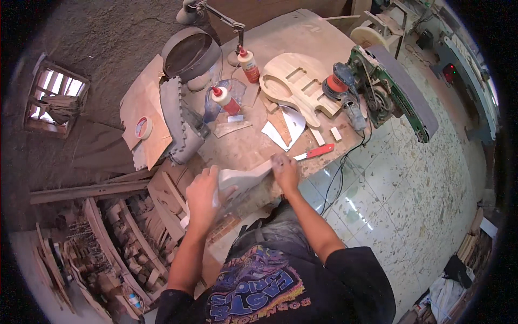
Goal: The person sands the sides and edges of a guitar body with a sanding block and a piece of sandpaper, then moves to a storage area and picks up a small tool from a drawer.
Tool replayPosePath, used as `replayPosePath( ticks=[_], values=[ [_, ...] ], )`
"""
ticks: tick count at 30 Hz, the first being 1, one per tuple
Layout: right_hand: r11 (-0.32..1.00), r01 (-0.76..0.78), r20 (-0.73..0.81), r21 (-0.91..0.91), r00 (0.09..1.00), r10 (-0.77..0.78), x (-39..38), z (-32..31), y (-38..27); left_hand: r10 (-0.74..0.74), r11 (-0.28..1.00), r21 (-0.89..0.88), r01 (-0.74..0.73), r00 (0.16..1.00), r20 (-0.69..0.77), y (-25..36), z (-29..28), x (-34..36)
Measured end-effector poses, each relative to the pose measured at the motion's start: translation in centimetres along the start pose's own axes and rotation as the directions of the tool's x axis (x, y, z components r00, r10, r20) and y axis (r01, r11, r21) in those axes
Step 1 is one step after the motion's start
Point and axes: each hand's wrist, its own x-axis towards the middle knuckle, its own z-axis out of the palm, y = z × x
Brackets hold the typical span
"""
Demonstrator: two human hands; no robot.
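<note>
Pale workpiece (244,179) set slantwise between two hands

From my end of the feed, the relation I weigh first is the slant. The pale workpiece is at the near edge of the workbench (294,33), in front of the person's body, and its long axis runs from lower left up to the right, away from the torso. It lies just to the right of the left hand (203,193) and to the left of, and a little below, the right hand (285,173); I count both as touching it, the left nearer the body and the right farther out.

The left hand has its fingers curled over the piece and its thumb against the near face, so I read a pinch. The right hand's fingers are bunched at the upper end; whether they pinch it or only press on it, I cannot tell (blur robs me of the fingertips).

Just beyond the right hand lies a red-handled blade (319,152), its tip so close that I cannot say if they touch. Farther back I see white paper (295,125), a guitar-shaped wooden body (281,85) and two glue bottles (250,67).
</note>
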Motion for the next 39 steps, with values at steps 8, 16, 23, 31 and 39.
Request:
replayPosePath(
  ticks=[8,16,23,31,39],
  values=[
    [0.935,0.296,-0.184,0.193,0.947,-0.262,-5.5,3.5,-0.6,-0.065,0.998,-0.007,0.065,0.997,0.035,-2.3,-0.4,2.1],
    [0.779,0.170,-0.095,0.603,0.985,-0.142,-7.7,1.8,-10.9,-0.127,0.990,-0.055,0.127,0.992,0.007,-1.9,0.9,0.5],
    [0.845,0.205,0.074,0.495,0.958,-0.275,-5.4,-0.2,-11.0,-0.036,0.783,-0.620,0.047,0.999,0.030,-7.4,-1.7,-2.3],
    [0.690,0.710,0.069,-0.138,0.702,-0.709,-13.4,-2.6,-21.0,-0.134,0.704,-0.708,-0.045,0.971,-0.196,-9.7,4.0,-6.0],
    [0.639,0.733,0.049,-0.235,0.665,-0.745,-14.8,-1.9,-22.7,-0.173,0.635,-0.766,-0.101,0.948,-0.267,-10.0,5.7,-6.3]
  ],
)
